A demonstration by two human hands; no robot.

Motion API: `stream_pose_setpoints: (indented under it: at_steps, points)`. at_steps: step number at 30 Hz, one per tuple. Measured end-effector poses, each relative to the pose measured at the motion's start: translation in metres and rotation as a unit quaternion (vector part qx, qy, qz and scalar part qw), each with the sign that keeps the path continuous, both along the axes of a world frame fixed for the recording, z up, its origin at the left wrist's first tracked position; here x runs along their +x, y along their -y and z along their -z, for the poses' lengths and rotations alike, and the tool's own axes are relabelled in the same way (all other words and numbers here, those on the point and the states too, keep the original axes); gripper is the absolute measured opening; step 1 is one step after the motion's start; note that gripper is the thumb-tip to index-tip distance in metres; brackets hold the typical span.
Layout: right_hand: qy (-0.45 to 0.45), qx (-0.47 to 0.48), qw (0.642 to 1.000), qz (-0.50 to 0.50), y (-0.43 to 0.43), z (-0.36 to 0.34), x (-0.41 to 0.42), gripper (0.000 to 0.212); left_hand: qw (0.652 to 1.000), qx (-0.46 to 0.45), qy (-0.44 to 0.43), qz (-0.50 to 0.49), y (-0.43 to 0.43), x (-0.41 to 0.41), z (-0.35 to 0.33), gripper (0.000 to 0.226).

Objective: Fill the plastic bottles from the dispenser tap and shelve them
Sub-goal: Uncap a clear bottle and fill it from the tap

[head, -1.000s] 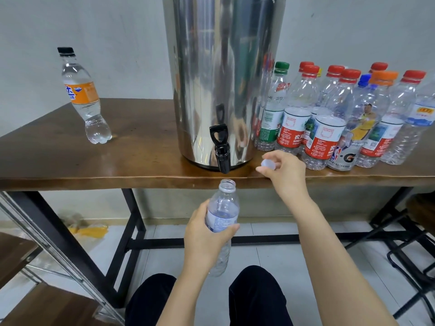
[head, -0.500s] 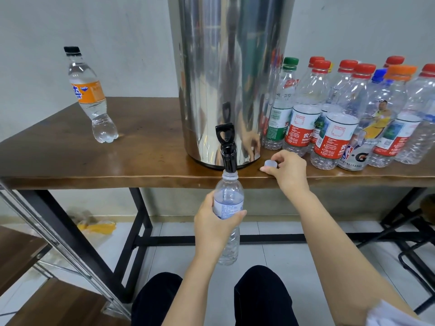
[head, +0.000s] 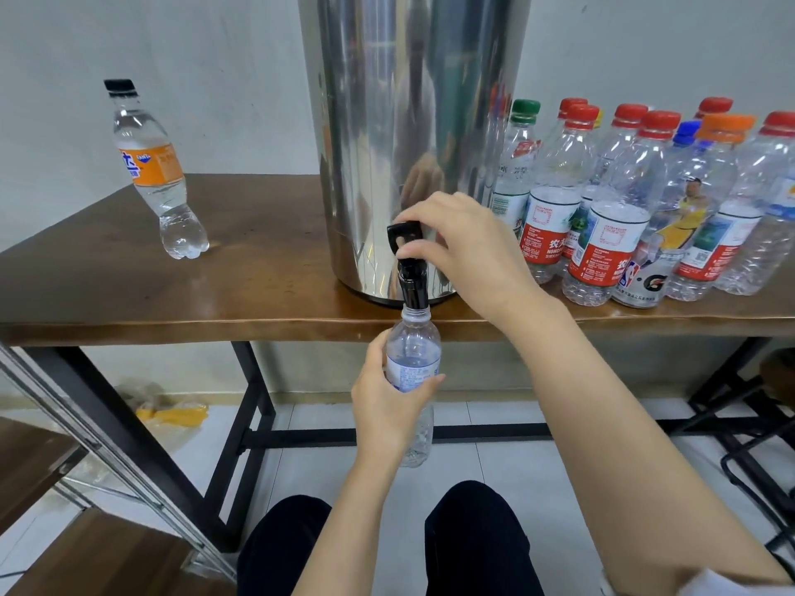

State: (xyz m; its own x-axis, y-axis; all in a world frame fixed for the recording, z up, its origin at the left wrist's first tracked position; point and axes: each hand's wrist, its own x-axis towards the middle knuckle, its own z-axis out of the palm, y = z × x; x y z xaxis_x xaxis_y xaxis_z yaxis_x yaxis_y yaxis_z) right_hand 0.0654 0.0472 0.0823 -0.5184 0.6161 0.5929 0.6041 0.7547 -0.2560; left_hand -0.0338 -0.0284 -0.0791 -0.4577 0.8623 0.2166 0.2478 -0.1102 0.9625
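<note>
A tall steel dispenser (head: pixel 400 135) stands on the brown wooden table (head: pixel 241 290), its black tap (head: pixel 411 273) hanging over the front edge. My left hand (head: pixel 389 406) grips a clear uncapped bottle (head: pixel 413 354) upright, its mouth right under the tap spout. My right hand (head: pixel 464 243) pinches the tap's black lever with thumb and fingers. The bottle's cap is not visible. A cluster of several capped plastic bottles (head: pixel 645 208) stands to the right of the dispenser.
A bottle with an orange label and black cap (head: pixel 152 174) stands at the table's left. Wooden shelf boards on a metal frame (head: pixel 64 509) sit low on the left. Black chair legs (head: pixel 757 423) are at the right. My knees (head: pixel 387 544) are below.
My right hand left the table edge, where it held the small cap, and moved up to the tap lever. My left hand kept the bottle under the spout.
</note>
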Motion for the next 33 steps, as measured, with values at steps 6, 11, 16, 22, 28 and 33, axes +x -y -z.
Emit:
stream_pose_setpoints:
  at_steps: [6,11,16,22,28,33]
  points:
    - [-0.055,0.113,0.992,0.004,0.001,0.012,-0.003,0.016,1.000,0.014,0.007,0.002,0.000,0.001,0.004,0.070]
    - [-0.152,0.227,0.962,0.020,0.013,0.039,-0.004,0.014,1.000,0.019,0.012,0.002,0.001,0.002,0.003,0.070]
    - [-0.162,0.267,0.949,0.035,0.016,0.069,0.004,0.016,1.000,0.015,0.004,0.002,0.003,0.002,0.000,0.069]
    - [-0.147,0.211,0.965,0.043,0.023,0.063,0.003,0.037,1.000,0.012,0.001,0.002,0.002,0.002,0.001,0.068]
    - [-0.164,0.113,0.979,0.047,0.036,0.061,0.001,0.028,1.000,0.012,0.009,0.007,0.001,0.001,0.003,0.072]
    - [-0.161,-0.035,0.986,-0.017,0.028,0.050,0.023,0.024,1.000,0.021,0.013,0.005,-0.001,0.001,0.006,0.069]
